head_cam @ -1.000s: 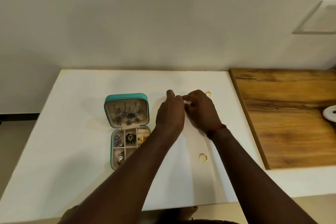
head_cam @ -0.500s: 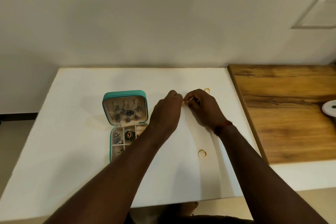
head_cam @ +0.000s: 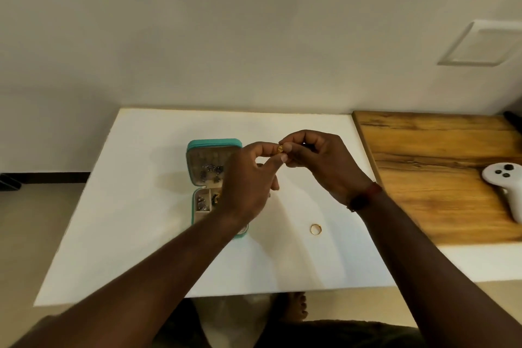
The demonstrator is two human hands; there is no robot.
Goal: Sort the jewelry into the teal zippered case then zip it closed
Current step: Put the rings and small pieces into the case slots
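Teal case (head_cam: 213, 145) lies open on the white table (head_cam: 135, 223), just left of my left hand (head_cam: 248, 181) and partly under it. The lid is on the far side with small silvery pieces in it. The near tray's left compartments hold more, and my wrist hides the tray's right part.

Left hand is raised off the table, fingers curled, thumb and forefinger tips on a small gold piece (head_cam: 280, 149). Right hand (head_cam: 319, 167) meets it from the other side, curled too, pinching the same piece; can't tell what kind of piece it is. Red band (head_cam: 367, 195) is on that wrist.

Gold ring (head_cam: 315, 229) lies flat on the table, nearer me than the right hand and below the forearm. Further right is a wooden board (head_cam: 429, 155) with a white controller (head_cam: 505, 181) on it.
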